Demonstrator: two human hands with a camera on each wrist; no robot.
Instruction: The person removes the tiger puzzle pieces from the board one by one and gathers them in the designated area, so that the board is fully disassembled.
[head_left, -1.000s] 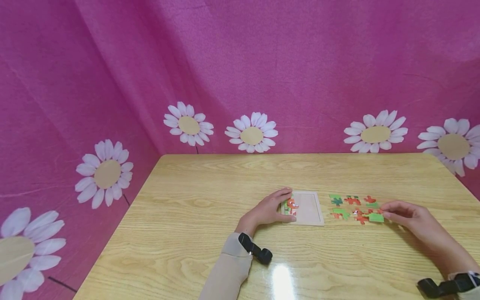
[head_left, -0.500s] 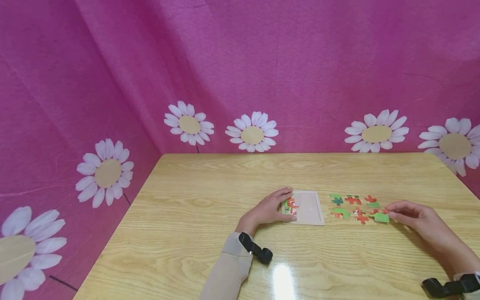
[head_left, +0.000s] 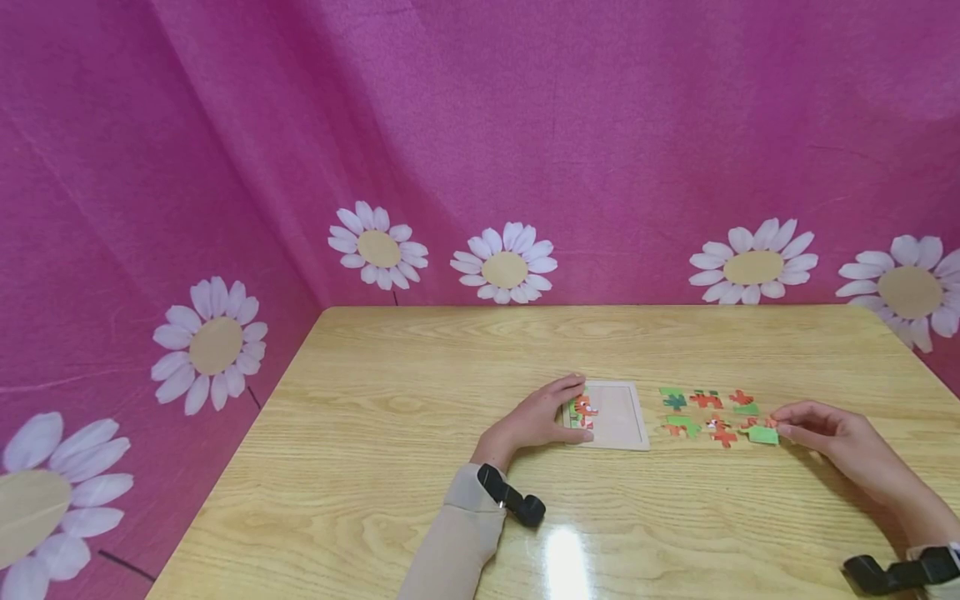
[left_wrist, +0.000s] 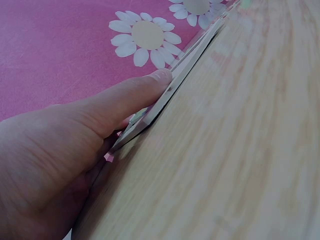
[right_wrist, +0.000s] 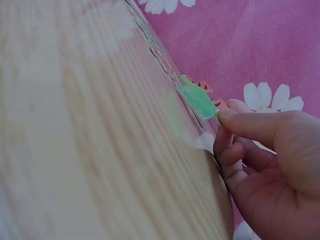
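Observation:
My left hand (head_left: 534,415) grips the left end of a shallow wooden puzzle tray (head_left: 621,417), thumb at the near edge and fingers at the far one. Orange-and-green pieces (head_left: 582,408) fill the tray's left side, partly covered by the hand. In the left wrist view the thumb lies on the tray's rim (left_wrist: 172,89). My right hand (head_left: 840,437) pinches a green-and-orange puzzle piece (right_wrist: 199,100) between thumb and fingers, tilted a little off the table. In the head view this piece (head_left: 763,435) is at the right end of the loose pieces.
Several loose puzzle pieces (head_left: 705,401) lie in two rough rows between the tray and my right hand. The wooden table (head_left: 360,467) backs onto a pink curtain (head_left: 570,150) with daisy prints. Black straps circle both wrists.
My right hand has drawn the pinched puzzle piece slightly to the right, away from the other loose pieces. The left hand and the tray stay in place.

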